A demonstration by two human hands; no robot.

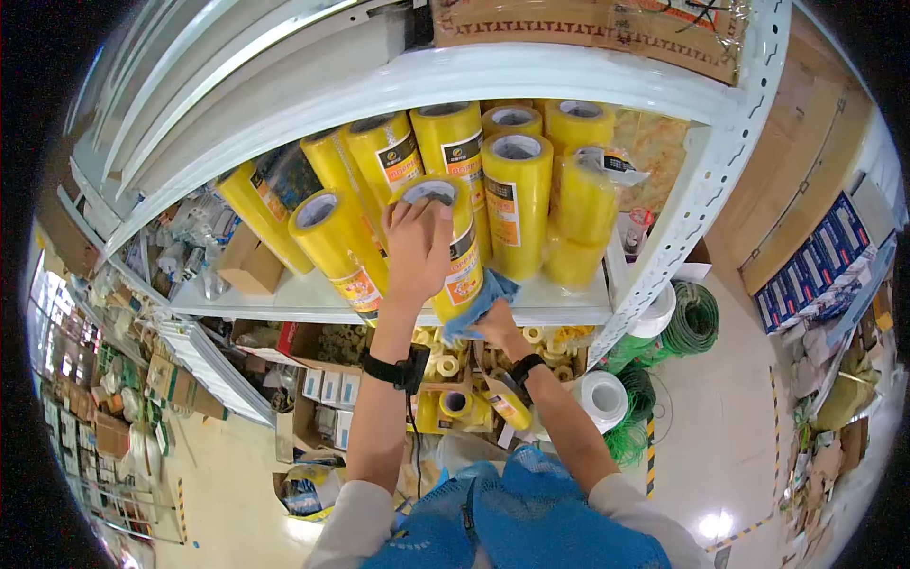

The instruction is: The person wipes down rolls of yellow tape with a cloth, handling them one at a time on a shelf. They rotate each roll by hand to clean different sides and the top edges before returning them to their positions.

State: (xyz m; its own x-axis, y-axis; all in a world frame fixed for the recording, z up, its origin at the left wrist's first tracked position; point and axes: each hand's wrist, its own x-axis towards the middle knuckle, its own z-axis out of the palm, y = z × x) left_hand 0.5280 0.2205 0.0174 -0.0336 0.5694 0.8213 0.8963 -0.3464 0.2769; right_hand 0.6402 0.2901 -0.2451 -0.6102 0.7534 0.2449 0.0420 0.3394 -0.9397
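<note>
Several yellow tape packs stand upright on the white metal shelf (pixel 569 305). My left hand (pixel 419 248) grips the upper part of a front yellow tape pack (pixel 462 275), its fingers over the top rim. Low beside the same pack, my right hand (pixel 495 324) holds a blue cloth (pixel 483 305) against its base; the cloth hides part of the fingers. Close on the left leans another yellow tape pack (pixel 341 248). A taller pack (pixel 518 204) stands to the right.
Cardboard boxes (pixel 254 261) sit at the shelf's left. Below are cartons of small rolls (pixel 445 365). Green wire coils (pixel 690 318) and a white spool (pixel 603 398) stand at the right, past the perforated upright (pixel 706 204). A cardboard box (pixel 588 28) lies above.
</note>
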